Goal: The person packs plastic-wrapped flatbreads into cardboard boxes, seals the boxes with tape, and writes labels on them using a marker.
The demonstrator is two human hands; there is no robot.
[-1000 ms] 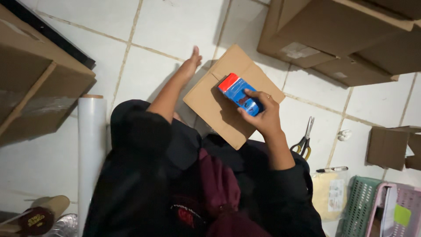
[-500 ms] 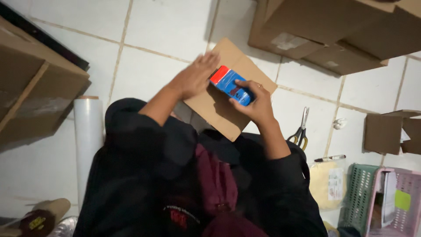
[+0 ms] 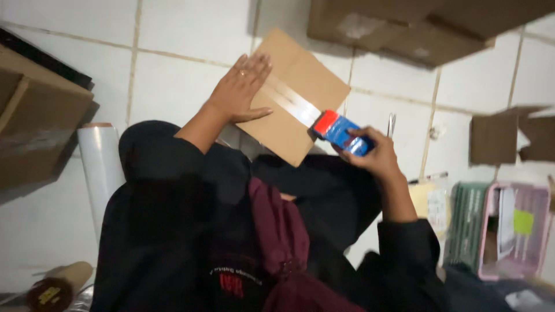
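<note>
A flat brown cardboard box [image 3: 303, 78] lies on the white tiled floor in front of me, with a strip of clear tape across its seam. My left hand [image 3: 241, 89] presses flat on the box's left part, fingers together. My right hand [image 3: 373, 153] grips a red and blue tape dispenser [image 3: 341, 132] at the box's lower right edge, where the tape strip ends. My black sleeves and dark red garment fill the lower half of the view.
Large cardboard boxes stand at the top right [image 3: 416, 26] and far left [image 3: 34, 115]. A roll of clear plastic film [image 3: 101, 167] lies left of me. Scissors [image 3: 391, 123] rest past the dispenser. Green and pink baskets [image 3: 511, 231] sit at the right.
My right hand has drawn the tape dispenser across the box to its lower right edge, leaving a tape strip. My left hand moved onto the box and now presses it.
</note>
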